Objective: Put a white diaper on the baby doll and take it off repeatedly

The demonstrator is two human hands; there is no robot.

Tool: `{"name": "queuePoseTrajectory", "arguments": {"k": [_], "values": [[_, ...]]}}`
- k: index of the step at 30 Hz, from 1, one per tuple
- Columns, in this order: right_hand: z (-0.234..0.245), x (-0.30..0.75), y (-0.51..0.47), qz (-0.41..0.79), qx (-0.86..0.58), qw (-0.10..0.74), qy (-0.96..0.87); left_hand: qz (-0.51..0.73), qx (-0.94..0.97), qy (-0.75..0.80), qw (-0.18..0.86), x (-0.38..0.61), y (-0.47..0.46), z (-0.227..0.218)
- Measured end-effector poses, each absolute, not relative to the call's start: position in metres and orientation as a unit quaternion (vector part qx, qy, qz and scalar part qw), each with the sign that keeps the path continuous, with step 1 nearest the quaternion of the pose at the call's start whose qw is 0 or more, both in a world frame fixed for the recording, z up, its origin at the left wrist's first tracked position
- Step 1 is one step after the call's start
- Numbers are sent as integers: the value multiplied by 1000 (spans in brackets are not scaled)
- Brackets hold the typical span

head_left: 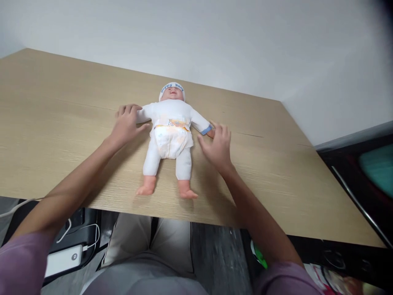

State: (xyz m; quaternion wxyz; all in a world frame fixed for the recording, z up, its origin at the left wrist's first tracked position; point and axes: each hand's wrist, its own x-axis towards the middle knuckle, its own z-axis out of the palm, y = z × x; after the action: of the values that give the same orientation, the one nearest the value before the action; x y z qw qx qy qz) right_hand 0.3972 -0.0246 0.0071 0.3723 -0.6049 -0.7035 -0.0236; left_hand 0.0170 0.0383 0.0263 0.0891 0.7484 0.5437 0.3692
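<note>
A baby doll (172, 110) lies on its back on the wooden table, arms spread and legs pointing toward me. It wears a white suit, a cap with blue "Happy Baby" lettering and a diaper (170, 141) fastened around its waist. My left hand (125, 123) rests by the end of the doll's arm, thumb and fingers apart; it covers the doll's hand there. Beside the doll's other hand (211, 133), with its blue cuff, is my right hand (218, 145), thumb spread from slightly curved fingers. Whether the fingertips press on the doll is unclear.
The pale wooden table (260, 184) meets a white wall (230, 41) at the back. A white power bank (63, 261) with a cable lies on a dark surface below, at left. A dark object with a teal panel (377, 168) stands at the right edge.
</note>
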Motion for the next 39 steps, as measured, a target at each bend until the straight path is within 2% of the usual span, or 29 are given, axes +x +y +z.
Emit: {"name": "queuePoseTrajectory", "arguments": {"k": [5, 8, 11, 17, 20, 23, 27, 32, 37, 39], "values": [[-10, 385, 56, -10, -651, 292, -700, 263, 739, 617, 72, 38, 86, 29], [-8, 381, 65, -8, -656, 302, -692, 226, 727, 645, 68, 43, 74, 41], [3, 386, 50, -3, -630, 332, -702, 231, 702, 663, 121, 45, 37, 52], [52, 407, -51, 56, -530, 364, -764, 247, 718, 611, 224, 44, -131, 57], [78, 415, -140, 72, -479, 333, -809, 230, 754, 555, 266, 38, -254, 34], [84, 414, -229, 119, -441, 259, -851, 226, 769, 521, 294, 28, -363, -5], [57, 392, -305, 192, -437, 176, -861, 183, 737, 560, 333, 9, -440, -42], [-1, 348, -319, 278, -467, 146, -826, 48, 675, 613, 409, -13, -448, -51], [-55, 333, -314, 265, -496, 125, -818, -21, 700, 606, 377, -19, -443, -58], [-65, 339, -323, 261, -503, 138, -812, -21, 735, 594, 327, -21, -443, -58]]}}
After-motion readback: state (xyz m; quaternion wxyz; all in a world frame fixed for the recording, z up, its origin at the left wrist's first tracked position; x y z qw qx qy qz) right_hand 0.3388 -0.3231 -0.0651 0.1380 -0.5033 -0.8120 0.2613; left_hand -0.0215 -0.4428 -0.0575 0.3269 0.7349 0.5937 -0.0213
